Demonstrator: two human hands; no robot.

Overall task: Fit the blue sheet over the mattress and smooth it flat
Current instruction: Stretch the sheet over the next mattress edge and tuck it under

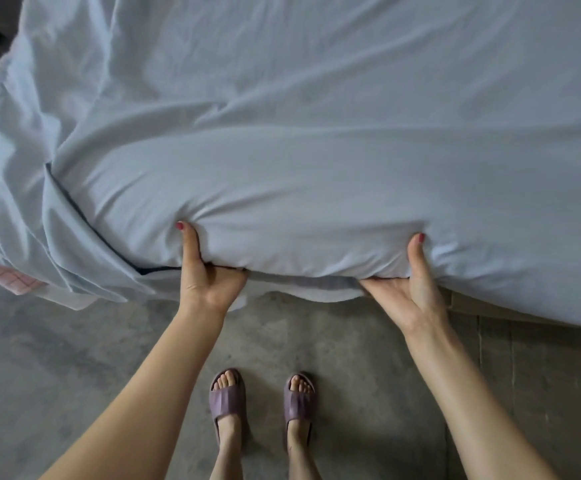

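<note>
Both hands grip the near edge of the blue sheet (316,140), which is draped over the mattress. The left hand (206,275) and right hand (406,289) each press a thumb on top with fingers curled underneath, probably to pull the hem down over the side.

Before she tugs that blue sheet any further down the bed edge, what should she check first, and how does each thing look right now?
1. Left hand grips the blue sheet, thumb on top: ok.
2. Right hand grips the sheet edge: ok.
3. Sheet lying flat: not ok, long creases run across it.
4. Left corner fitted: not ok, cloth hangs bunched and the pink checked fabric shows.
5. Edge tucked under the mattress: cannot tell.
6. Footing in the slippers on the concrete floor: ok.
</note>
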